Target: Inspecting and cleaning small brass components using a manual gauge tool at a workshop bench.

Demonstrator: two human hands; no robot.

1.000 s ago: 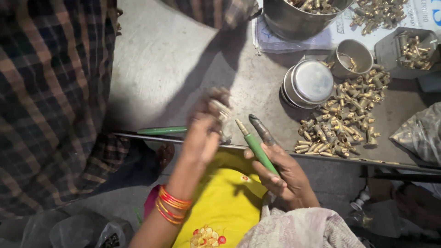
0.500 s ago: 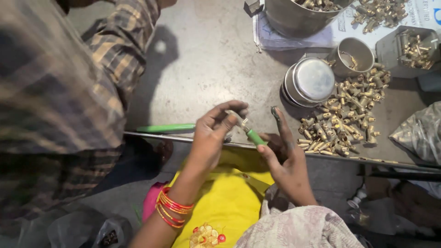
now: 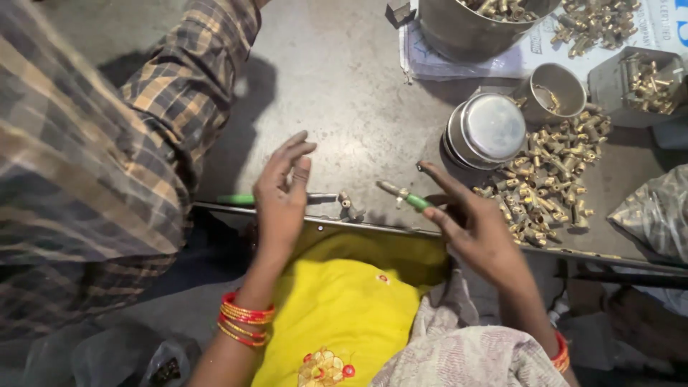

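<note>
My left hand [image 3: 282, 195] hovers over the near edge of the grey metal table [image 3: 344, 93], fingers apart and holding nothing. Just to its right, a small brass fitting [image 3: 350, 206] lies on the table edge. My right hand [image 3: 479, 228] grips a green-handled tool [image 3: 407, 198] by the handle, forefinger stretched out, with the metal tip pointing left toward the fitting. A second green-handled tool [image 3: 236, 199] lies along the table edge, partly hidden behind my left hand.
A pile of brass fittings [image 3: 548, 179] lies right of my right hand. Behind it are stacked steel bowls [image 3: 487, 132], a small steel cup [image 3: 559, 89], a big pot [image 3: 473, 25] and a tin [image 3: 641, 82]. Another person's plaid sleeve [image 3: 186, 79] leans in at the left.
My left hand has come off the tool's tip, moved left and opened. The brass fitting now lies on the table edge. The plaid-shirted person has shifted.
</note>
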